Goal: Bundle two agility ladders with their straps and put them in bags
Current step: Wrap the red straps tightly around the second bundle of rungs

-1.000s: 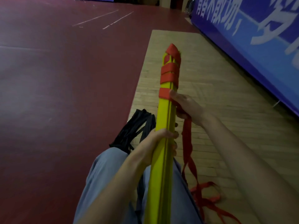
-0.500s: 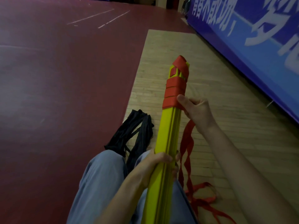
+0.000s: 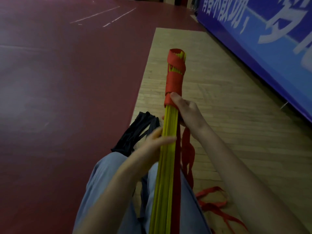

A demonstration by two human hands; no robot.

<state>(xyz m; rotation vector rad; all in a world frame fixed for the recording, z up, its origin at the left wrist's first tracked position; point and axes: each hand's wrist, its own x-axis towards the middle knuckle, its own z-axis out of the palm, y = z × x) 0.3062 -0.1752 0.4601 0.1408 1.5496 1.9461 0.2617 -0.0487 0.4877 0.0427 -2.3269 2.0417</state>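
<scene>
Fingers (image 3: 163, 117) of the right hand (image 3: 188, 115) curl round the back of the yellow ladder bundle (image 3: 166, 166), one tip showing on its left side. The thumb lies flat on the lower edge of the red strap (image 3: 173, 81) wound about the bundle's far end. The left hand (image 3: 155, 146) clasps the bundle nearer the body, thumb across its front and fingers closed behind; it is blurred, so how tightly cannot be told.

The bundle points up and away from the lap, between the knees of the blue jeans (image 3: 101, 183). Left of the bundle the dark red court floor (image 3: 67, 98) spreads wide. Its straight edge with the wooden floor strip (image 3: 219, 115) runs just left of the bundle. Right of the bundle, past that strip, the blue banner (image 3: 270, 48) closes the side. A black bag (image 3: 135, 132) lies crumpled just left of the bundle, across that edge. The strap's loose length hangs from the right hand and loops over the boards right of the bundle.

Both forearms reach forward, the right one longer and straighter, its wrist bent in toward the wrap.
</scene>
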